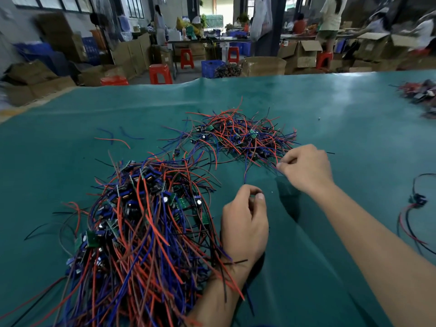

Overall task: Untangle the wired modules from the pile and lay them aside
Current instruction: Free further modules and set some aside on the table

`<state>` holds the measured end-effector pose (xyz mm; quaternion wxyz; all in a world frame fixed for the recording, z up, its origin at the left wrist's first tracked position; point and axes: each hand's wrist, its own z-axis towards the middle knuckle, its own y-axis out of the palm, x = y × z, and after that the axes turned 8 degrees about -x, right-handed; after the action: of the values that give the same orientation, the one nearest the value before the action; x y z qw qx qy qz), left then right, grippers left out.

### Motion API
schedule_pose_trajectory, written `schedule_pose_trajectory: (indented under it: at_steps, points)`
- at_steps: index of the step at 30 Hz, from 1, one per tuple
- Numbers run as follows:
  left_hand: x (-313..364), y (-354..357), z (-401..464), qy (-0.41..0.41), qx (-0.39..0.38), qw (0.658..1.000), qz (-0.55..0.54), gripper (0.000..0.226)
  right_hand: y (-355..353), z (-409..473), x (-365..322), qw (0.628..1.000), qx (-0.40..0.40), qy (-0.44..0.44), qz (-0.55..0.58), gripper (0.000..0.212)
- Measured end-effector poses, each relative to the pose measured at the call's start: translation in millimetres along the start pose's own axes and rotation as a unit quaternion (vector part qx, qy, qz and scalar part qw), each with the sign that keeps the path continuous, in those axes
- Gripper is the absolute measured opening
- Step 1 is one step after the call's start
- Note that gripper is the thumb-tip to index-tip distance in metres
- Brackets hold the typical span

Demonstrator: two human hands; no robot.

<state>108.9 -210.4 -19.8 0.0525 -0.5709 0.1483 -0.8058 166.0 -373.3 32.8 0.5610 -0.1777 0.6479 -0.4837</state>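
1. Nearest my camera lies the big pile [141, 232] of wired modules on the green bench [330, 102]. Its red, blue and black leads fan toward me at the lower left edge, so its long axis runs from the near edge up and away, with the small green boards and capacitors bunched at its far end.
2. My left forearm comes up across the right fringe of that pile, with several loose leads draped over the wrist.
3. My left hand [244, 223] sits just right of the pile, fingers curled in toward the thumb. The fingertips nearly meet, but I cannot tell whether a wire is pinched between them.
4. A second, smaller tangle [240, 138] lies farther back, near the middle of the bench, its leads spraying outward in every direction.
5. My right hand [306, 168] is at the near right edge of that tangle. Its fingers are curled together and pinch thin dark and blue leads [280, 172] that trail from the tangle.
6. One blue lead [245, 168] hangs from the tangle down toward my left hand, its long axis nearly straight toward me.
7. At the right edge lies a separated module [417, 200] with red and black leads, well apart from both piles.
8. More modules [420, 90] lie at the far right corner.
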Motion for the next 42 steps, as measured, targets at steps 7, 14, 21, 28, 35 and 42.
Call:
schedule_pose_trajectory:
  at_steps: [7,14,21,28,35,42]
  points:
    - [-0.8,-0.5,-0.1,-0.002,-0.003,1.0,0.004,0.02,11.1,-0.8,0.3,0.999,-0.028,-0.017,-0.039,0.022]
    - [0.9,-1.1,-0.6,-0.005,-0.002,1.0,0.0,0.017,28.9,15.6,-24.7,0.994,-0.008,-0.02,-0.108,0.022]
    - [-0.6,-0.4,0.5,-0.011,0.001,1.0,-0.012,0.017,-2.1,-2.1,-15.9,0.998,0.049,-0.029,0.022,0.019]
    - [-0.8,-1.7,1.8,-0.054,0.026,0.995,-0.083,0.027,-27.4,-57.8,-14.4,0.916,-0.052,-0.076,0.391,0.016]
    - [-1.4,-3.2,1.1,-0.04,0.0,0.997,-0.061,0.019,-15.7,-85.4,4.9,0.838,-0.392,-0.175,0.337,0.012]
    - [-1.6,-3.9,1.7,-0.057,-0.036,0.993,-0.099,0.014,-11.6,-79.7,11.4,0.838,-0.41,-0.173,0.315,0.019]
